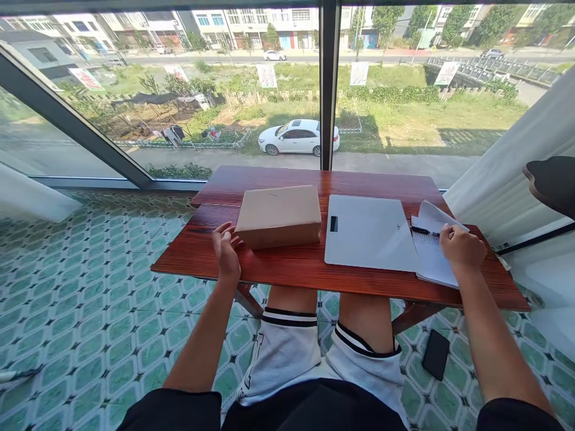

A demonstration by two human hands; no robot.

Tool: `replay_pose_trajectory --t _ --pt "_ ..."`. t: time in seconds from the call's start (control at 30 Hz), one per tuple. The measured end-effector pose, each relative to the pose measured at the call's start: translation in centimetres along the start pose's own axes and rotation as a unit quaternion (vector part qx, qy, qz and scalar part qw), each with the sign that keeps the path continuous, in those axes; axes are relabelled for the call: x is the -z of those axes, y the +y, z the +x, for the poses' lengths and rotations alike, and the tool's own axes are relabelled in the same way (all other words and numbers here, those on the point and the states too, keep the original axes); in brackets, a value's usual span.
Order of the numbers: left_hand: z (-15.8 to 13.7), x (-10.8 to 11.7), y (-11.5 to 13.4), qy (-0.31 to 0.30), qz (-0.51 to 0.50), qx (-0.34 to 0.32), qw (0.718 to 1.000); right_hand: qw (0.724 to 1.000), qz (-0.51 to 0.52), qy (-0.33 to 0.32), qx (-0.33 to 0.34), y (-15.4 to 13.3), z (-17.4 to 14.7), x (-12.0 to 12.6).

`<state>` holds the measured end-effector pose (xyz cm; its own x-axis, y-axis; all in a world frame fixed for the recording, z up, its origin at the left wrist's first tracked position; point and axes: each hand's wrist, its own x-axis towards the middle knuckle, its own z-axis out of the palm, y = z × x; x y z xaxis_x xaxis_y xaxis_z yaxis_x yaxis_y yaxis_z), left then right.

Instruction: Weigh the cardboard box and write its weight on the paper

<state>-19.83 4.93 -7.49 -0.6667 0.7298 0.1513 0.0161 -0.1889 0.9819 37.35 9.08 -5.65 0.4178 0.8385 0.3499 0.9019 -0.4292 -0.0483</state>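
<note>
Left hand (226, 250), fingers spread, touches the box (279, 215) at the worktop (287, 270) front-left; right hand (462, 248), curled, apparently presses the notebook (432, 256). Next: secure the box grip.

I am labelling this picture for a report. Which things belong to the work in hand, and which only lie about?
In hand:
- cardboard box, touched by the left hand
- notebook, under the right hand
- black pen on the notebook

Lying about:
- white tablet on the table
- black phone on the floor
</note>
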Motion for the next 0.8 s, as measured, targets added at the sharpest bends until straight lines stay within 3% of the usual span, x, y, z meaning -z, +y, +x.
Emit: replay_pose_trajectory --t 0.13,0.3,0.43,0.6,0.8 --pt "-0.2 -0.2 0.1 -0.003 0.008 -0.001 1.0 0.999 0.047 0.022 -0.007 -2.0 -0.3 2.7" --pt "-0.3 -0.1 0.3 -0.023 0.015 0.007 1.0 0.973 0.226 0.02 0.036 -7.4 -1.5 5.0" --pt "0.1 0.3 0.8 -0.055 0.019 0.021 0.998 0.9 0.417 -0.085 0.093 -12.6 -3.6 5.4" --pt "1.0 0.2 1.6 -0.111 0.029 0.043 0.992 0.814 0.517 -0.225 0.143 -19.1 -7.6 5.4" --pt "1.2 -0.3 2.1 -0.176 0.049 0.076 0.98 0.793 0.502 -0.3 0.173 -24.8 -9.7 5.8"
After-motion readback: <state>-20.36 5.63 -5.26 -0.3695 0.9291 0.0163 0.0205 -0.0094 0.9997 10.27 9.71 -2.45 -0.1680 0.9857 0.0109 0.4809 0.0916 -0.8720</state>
